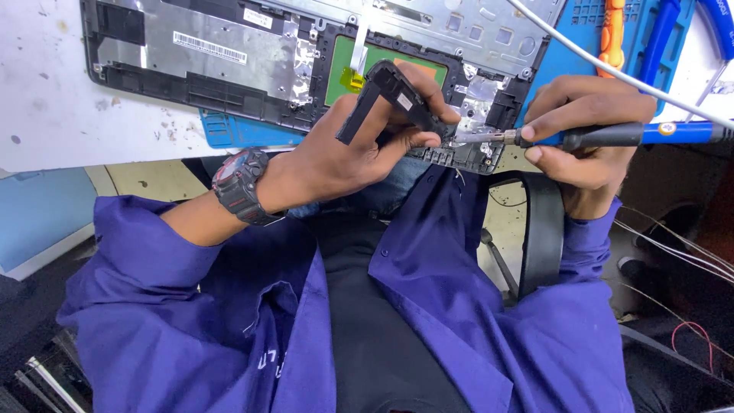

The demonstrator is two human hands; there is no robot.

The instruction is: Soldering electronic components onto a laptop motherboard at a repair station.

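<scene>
The left hand (344, 157) clasps a black plastic part (390, 103) over the opened laptop shell (229, 53) at the surface's edge; best kept steady while the right hand (585, 141) grips the soldering iron (604, 136), tip touching lightly

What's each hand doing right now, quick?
Left hand: closed on a black angular plastic part.
Right hand: closed on a blue-and-black powered screwdriver, its tip at the part.
</scene>
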